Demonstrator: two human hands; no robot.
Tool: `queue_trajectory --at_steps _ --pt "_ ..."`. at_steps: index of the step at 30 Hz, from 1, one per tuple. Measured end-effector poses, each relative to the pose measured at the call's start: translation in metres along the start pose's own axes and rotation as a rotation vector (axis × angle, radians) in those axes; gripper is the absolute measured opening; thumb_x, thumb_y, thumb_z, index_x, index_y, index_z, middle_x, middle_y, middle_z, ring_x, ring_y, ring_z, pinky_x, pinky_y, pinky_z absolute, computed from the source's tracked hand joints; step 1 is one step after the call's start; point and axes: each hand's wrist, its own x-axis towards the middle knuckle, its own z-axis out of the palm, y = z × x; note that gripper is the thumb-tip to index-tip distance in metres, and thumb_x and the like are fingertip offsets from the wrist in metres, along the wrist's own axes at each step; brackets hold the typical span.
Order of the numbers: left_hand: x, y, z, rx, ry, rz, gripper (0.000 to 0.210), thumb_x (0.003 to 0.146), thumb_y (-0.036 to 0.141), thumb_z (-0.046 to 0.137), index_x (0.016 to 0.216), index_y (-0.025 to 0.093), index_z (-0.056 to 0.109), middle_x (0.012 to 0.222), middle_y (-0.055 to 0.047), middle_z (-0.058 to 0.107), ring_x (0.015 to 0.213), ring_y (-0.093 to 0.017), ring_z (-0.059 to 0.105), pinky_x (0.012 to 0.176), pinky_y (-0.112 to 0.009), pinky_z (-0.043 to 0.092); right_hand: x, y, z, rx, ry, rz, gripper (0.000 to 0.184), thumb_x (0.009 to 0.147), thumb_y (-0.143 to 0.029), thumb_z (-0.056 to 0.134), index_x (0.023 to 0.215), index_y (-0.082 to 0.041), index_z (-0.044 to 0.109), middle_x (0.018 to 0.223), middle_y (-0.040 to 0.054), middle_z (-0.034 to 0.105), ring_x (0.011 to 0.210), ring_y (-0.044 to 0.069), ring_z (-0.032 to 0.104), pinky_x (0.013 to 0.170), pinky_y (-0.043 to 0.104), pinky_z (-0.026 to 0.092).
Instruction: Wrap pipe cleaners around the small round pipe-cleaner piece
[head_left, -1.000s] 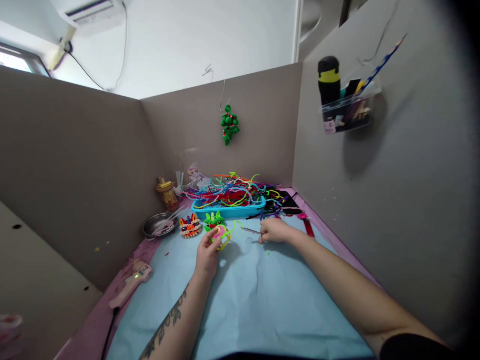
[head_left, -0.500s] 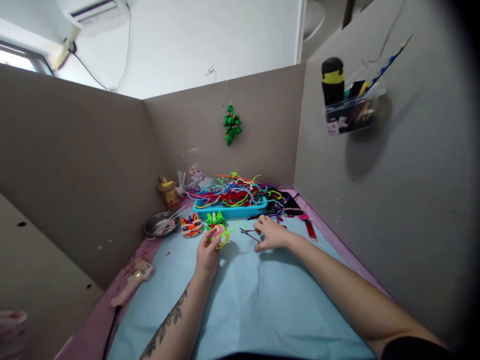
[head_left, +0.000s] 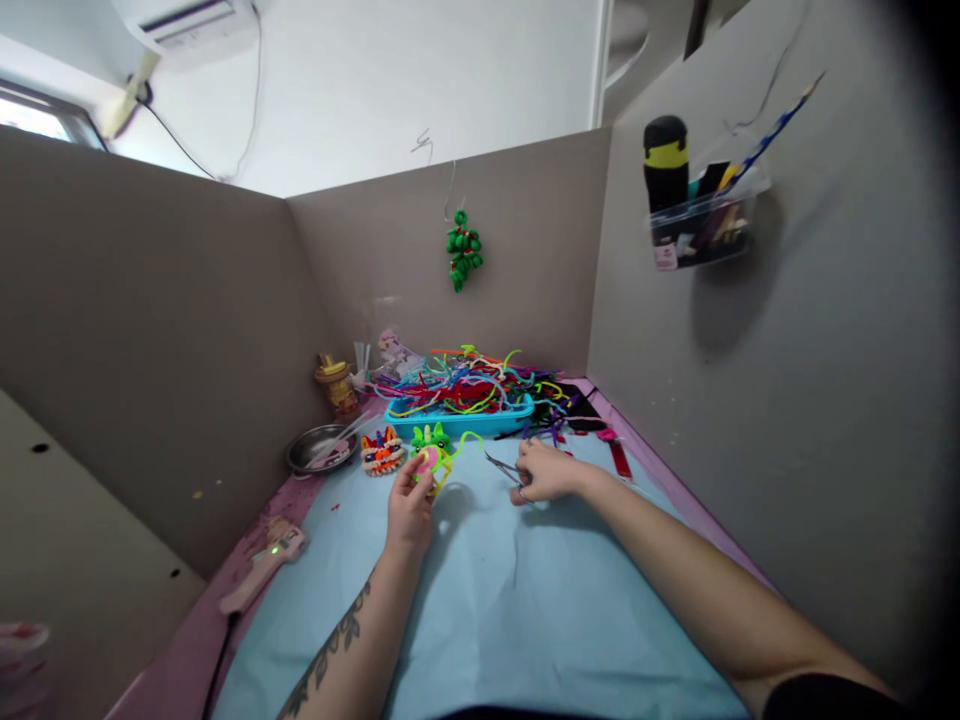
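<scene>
My left hand [head_left: 409, 505] pinches a small pink and yellow pipe-cleaner piece [head_left: 429, 461] above the cloth. From it a yellow-green pipe cleaner [head_left: 471, 437] curls off to the right. In my right hand [head_left: 546, 470] is a pair of scissors [head_left: 504, 464], fingers through the handles, blades pointing left and a little apart from the pipe cleaner's end. Just behind the left hand sits a green pipe-cleaner animal head [head_left: 431, 437], partly covered. An orange and cream one [head_left: 382, 453] stands to its left.
Behind the hands, a blue tray [head_left: 465, 424] overflows with coloured pipe cleaners. At left are a metal bowl [head_left: 321, 449] and a pink glue gun [head_left: 262, 570] with a lit green light. Grey partitions enclose the table; a plastic bin [head_left: 701, 228] hangs on the right one.
The left hand has shifted slightly left with the piece. The yellow-green pipe cleaner's free end now arches higher, and the scissors have drawn slightly to the right.
</scene>
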Motion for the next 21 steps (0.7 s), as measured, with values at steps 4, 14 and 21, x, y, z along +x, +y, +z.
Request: queue_trajectory --at_steps 4,14,21 --pt "-0.002 0.001 0.002 0.01 -0.035 0.009 0.042 0.051 0.023 0.077 0.091 0.019 0.063 0.065 0.004 0.057 0.054 -0.006 0.049 0.054 -0.019 0.038 0.002 -0.003 0.002 0.046 -0.064 -0.053 0.044 0.063 -0.06 0.057 0.067 -0.017 0.065 0.086 0.0091 0.056 0.088 0.024 0.049 0.072 0.028 0.038" --pt "-0.002 0.0 0.001 0.009 -0.055 -0.002 0.04 0.053 0.022 0.076 0.091 0.018 0.064 0.067 0.002 0.058 0.055 -0.006 0.05 0.055 -0.02 0.039 0.009 0.007 0.008 0.124 -0.035 -0.063 0.04 0.063 -0.056 0.061 0.058 -0.016 0.061 0.08 0.0044 0.055 0.077 0.017 0.05 0.063 0.022 0.036" --pt "-0.002 0.0 0.002 -0.016 -0.046 -0.017 0.039 0.052 0.021 0.076 0.089 0.018 0.064 0.067 0.002 0.058 0.054 -0.006 0.049 0.054 -0.02 0.038 0.009 0.011 0.008 0.139 -0.045 -0.035 0.041 0.064 -0.056 0.06 0.056 -0.016 0.059 0.077 0.0033 0.053 0.069 0.014 0.049 0.057 0.022 0.033"
